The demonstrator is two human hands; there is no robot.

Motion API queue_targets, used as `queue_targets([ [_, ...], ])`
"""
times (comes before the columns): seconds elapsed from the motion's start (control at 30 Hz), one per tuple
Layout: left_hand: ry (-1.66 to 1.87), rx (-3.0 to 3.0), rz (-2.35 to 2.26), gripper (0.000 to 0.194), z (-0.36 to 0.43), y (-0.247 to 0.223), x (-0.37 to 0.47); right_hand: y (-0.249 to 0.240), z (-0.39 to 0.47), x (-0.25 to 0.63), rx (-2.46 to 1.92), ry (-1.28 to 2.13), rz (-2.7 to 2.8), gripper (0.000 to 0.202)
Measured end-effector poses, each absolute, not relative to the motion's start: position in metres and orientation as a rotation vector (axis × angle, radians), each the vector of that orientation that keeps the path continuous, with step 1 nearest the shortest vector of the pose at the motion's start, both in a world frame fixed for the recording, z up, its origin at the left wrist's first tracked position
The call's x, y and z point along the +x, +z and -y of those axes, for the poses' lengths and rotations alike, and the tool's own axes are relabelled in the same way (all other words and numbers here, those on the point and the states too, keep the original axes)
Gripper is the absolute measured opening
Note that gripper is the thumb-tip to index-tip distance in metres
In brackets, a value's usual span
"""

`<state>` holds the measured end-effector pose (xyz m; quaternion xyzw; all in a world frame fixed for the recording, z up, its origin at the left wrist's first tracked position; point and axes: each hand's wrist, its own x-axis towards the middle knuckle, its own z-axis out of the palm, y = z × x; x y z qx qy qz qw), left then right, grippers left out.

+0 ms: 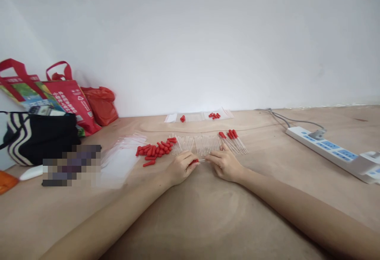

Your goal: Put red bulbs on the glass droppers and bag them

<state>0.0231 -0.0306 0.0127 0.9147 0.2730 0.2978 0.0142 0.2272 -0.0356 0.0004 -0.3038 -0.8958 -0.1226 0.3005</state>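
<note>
My left hand (182, 167) pinches a red rubber bulb (195, 161) near the middle of the table. From that bulb a thin clear tube (202, 160) runs across to my right hand (223, 162), whose fingers are closed on its other end. Loose red bulbs (154, 149) lie in a pile beyond my left hand. Just past both hands are rows of clear tubes (207, 144). Several tubes with red bulbs fitted (233, 134) lie beyond my right hand, bulbs toward the wall.
Clear bags (123, 153) lie at left, beside a blurred-out item (71, 166), a black striped bag (44, 135) and red bags (71, 101). Filled clear bags (197, 116) lie by the wall. A power strip (329, 149) with cables is at right.
</note>
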Motion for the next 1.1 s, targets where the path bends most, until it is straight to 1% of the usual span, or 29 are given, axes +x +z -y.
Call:
queue_targets([
  [0.1,0.928,2.865,-0.818,0.020,0.031,0.014,0.024,0.001,0.038,0.224,-0.796,-0.350,2.368,0.022],
  [0.3,0.892,2.926,-0.708,0.021,0.031,0.015,0.026,-0.001,0.039,0.222,-0.814,-0.372,2.395,0.021],
  [0.43,0.910,2.905,-0.812,0.021,0.030,0.014,0.025,0.004,0.039,0.221,-0.860,-0.372,2.413,0.021],
  [0.6,1.007,2.924,-0.958,0.020,0.028,0.014,0.021,0.012,0.038,0.221,-0.894,-0.476,2.425,0.018],
  [0.73,0.976,2.958,-0.994,0.019,0.027,0.014,0.019,0.014,0.038,0.221,-0.899,-0.528,2.461,0.018],
  [0.83,0.968,2.935,-1.029,0.015,0.026,0.014,0.017,0.016,0.035,0.224,-0.906,-0.528,2.474,0.019],
  [0.87,0.982,2.910,-1.072,0.018,0.026,0.014,0.016,0.016,0.032,0.228,-0.942,-0.514,2.456,0.019],
  [0.97,1.014,2.810,-1.222,0.046,0.026,0.015,0.012,0.017,0.019,0.244,-1.230,-0.408,2.219,0.022],
  [1.0,1.002,2.785,-1.237,0.049,0.026,0.016,0.011,0.017,0.014,0.251,-1.364,-0.358,2.089,0.023],
  [1.03,0.983,2.768,-1.229,0.047,0.026,0.016,0.011,0.016,0.008,0.258,-1.495,-0.303,1.964,0.025],
  [1.1,0.935,2.754,-1.171,0.036,0.026,0.017,0.010,0.013,-0.001,0.270,-1.698,-0.221,1.790,0.026],
])
